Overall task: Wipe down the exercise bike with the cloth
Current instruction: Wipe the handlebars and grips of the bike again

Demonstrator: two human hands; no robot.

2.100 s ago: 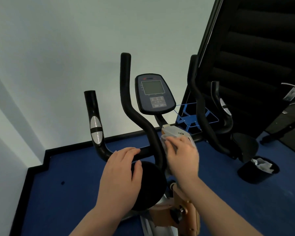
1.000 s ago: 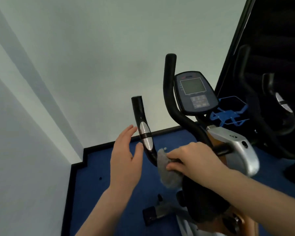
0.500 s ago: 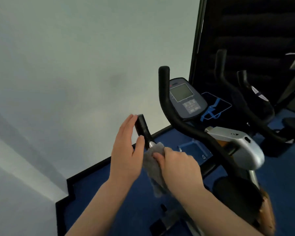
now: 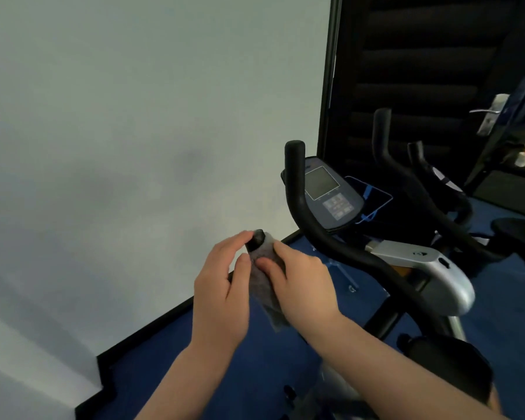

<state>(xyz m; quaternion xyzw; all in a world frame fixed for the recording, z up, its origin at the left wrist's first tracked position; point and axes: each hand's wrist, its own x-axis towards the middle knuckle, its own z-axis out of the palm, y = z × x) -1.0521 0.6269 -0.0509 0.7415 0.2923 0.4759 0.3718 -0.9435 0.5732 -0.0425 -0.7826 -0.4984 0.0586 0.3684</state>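
A person stands over an exercise bike (image 4: 419,268), both bare hands meeting at the tip of its short left handlebar grip (image 4: 257,237). The right hand (image 4: 303,286) has its fingers (image 4: 281,250) clenched around a grey cloth (image 4: 264,286), which is wrapped over the grip and hangs down below the hand. The left hand (image 4: 222,295) cups the grip from the other side, fingers curled loosely against the cloth; whether they pinch it cannot be told. To the right of the fingers rise the tall curved handlebar (image 4: 297,192) and the console (image 4: 331,198); beyond those, against the dark wall, a blue bottle holder (image 4: 373,204) looks empty. The wipe seems to be at the grip's very end, so the cloth could slide off the tip and drop to the blue floor (image 4: 194,374) if the squeeze loosens. Pushing hard sideways might also rock the bike. No other containers are clearly visible.
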